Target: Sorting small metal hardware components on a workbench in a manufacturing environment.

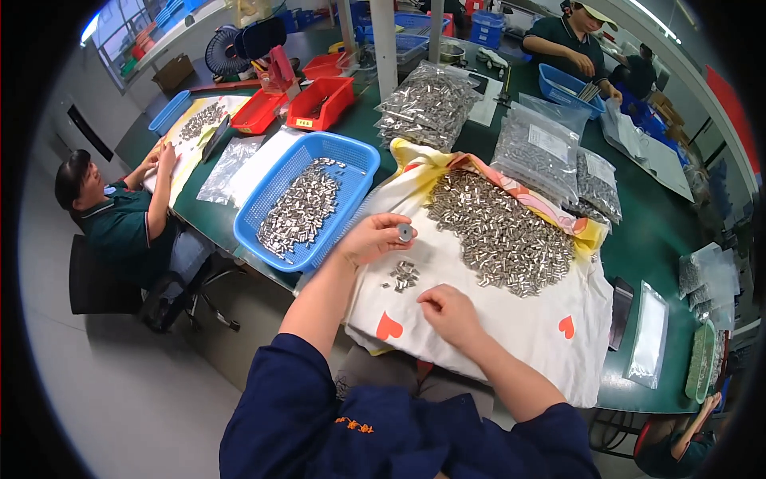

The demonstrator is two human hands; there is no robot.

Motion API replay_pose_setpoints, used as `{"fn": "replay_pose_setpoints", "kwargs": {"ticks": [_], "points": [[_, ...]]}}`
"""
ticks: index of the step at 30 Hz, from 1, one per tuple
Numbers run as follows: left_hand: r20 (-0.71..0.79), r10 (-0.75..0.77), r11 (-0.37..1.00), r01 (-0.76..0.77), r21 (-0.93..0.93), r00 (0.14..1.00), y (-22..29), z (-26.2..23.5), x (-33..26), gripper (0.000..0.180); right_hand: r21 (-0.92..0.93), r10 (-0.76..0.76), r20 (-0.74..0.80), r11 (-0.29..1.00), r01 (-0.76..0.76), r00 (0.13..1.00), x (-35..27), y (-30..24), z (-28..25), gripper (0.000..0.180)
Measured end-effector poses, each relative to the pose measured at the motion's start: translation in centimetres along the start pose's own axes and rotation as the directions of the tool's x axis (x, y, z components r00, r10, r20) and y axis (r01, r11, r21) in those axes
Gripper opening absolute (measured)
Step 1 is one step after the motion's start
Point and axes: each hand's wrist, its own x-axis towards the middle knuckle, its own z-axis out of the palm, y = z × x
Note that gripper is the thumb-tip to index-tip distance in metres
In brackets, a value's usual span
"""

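Note:
Between the fingers of my left hand is a round grey metal piece with a small dark hole in its middle. My right hand hovers low over the white cloth, thumb and fingers curled together; whatever they hold, if anything, is too small to make out. Just left of it lies a little group of short metal cylinders. Beyond both hands a large heap of similar cylinders spreads across the cloth. A blue basket with more of these parts stands left of my left hand.
Filled clear bags lie behind the heap, with more bags to the right. Red bins stand at the back left. A flat plastic packet lies right of the cloth. One person works at left, another across the table.

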Motion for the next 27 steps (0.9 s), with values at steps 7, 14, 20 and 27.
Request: {"fn": "replay_pose_setpoints", "kwargs": {"ticks": [7,14,20,27], "points": [[-0.14,-0.09,0.981,0.112,0.156,0.986,0.5,1.5,-0.2,0.029,0.019,-0.159,-0.075,0.987,0.161,0.984,-0.9,0.4,1.0,0.006],[-0.23,-0.121,0.846,0.221,0.485,0.966,1.0,3.2,0.4,0.03,0.021,-0.218,-0.123,0.975,0.222,0.968,-0.6,1.3,1.5,0.003],[-0.346,-0.1,0.827,0.271,0.492,0.933,1.2,4.9,0.6,0.027,0.009,-0.244,-0.161,0.968,0.249,0.956,-0.3,1.5,1.6,0.004],[-0.371,-0.082,0.783,0.29,0.55,0.925,1.0,5.7,0.3,0.03,-0.013,-0.242,-0.157,0.97,0.243,0.958,-0.7,1.7,2.0,0.003]]}}
